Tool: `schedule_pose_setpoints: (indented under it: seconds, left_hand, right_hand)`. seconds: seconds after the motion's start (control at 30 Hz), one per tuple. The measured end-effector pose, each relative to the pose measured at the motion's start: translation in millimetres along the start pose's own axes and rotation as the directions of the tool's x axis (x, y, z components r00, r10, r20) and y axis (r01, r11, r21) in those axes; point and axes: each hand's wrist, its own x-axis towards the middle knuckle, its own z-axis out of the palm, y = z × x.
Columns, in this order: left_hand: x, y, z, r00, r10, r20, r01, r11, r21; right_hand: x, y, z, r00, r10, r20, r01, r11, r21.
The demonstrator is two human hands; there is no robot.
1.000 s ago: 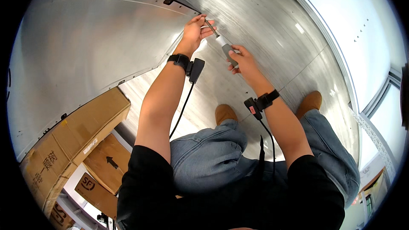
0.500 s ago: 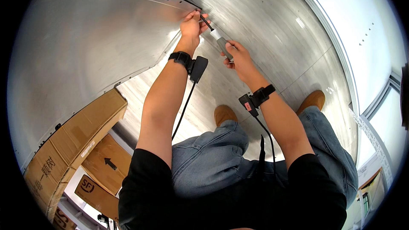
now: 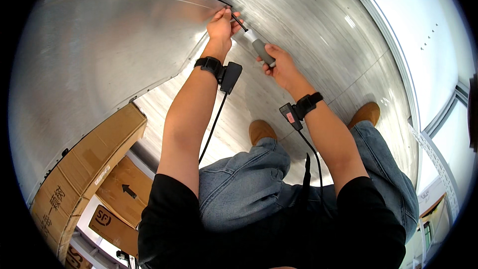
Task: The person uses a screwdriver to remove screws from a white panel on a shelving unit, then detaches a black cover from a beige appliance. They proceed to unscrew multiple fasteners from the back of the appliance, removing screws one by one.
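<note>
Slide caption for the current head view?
Right hand holding a grey-handled screwdriver, left hand at its tip, by the corner of a metal panel.

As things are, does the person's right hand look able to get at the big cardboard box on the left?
Probably not as it stands: the right hand is holding the grey-handled screwdriver, and the left forearm lies between it and the cardboard box.

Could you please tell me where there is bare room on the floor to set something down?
Widest: the floor between the right hand, the white panel and the right shoe. Smaller: between the forearms, in front of the left shoe. It is crowded at the corner of the metal panel, with the left hand and screwdriver, and at lower left, with cardboard boxes.
</note>
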Motion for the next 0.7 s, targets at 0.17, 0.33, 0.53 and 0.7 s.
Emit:
schedule_pose_setpoints:
  seconds: [0.17,0.33,0.53,0.7]
  left_hand:
    - [5,2,-1,1.000,-0.001,-0.014,0.001,1.000,-0.017]
    - [1,4,2,1.000,-0.004,-0.027,0.003,1.000,-0.031]
    - [0,6,4,0.999,-0.005,-0.038,0.003,0.999,-0.049]
    - [1,1,2,0.999,-0.002,-0.034,0.000,0.997,-0.074]
  right_hand:
    - [13,-5,-9,0.993,0.107,0.046,-0.114,0.976,0.188]
    - [18,-11,-20,0.979,0.139,0.148,-0.174,0.950,0.260]
    - [23,-16,-25,0.973,0.154,0.172,-0.195,0.948,0.253]
    - [13,-16,-12,1.000,0.016,0.020,-0.016,1.000,0.000]
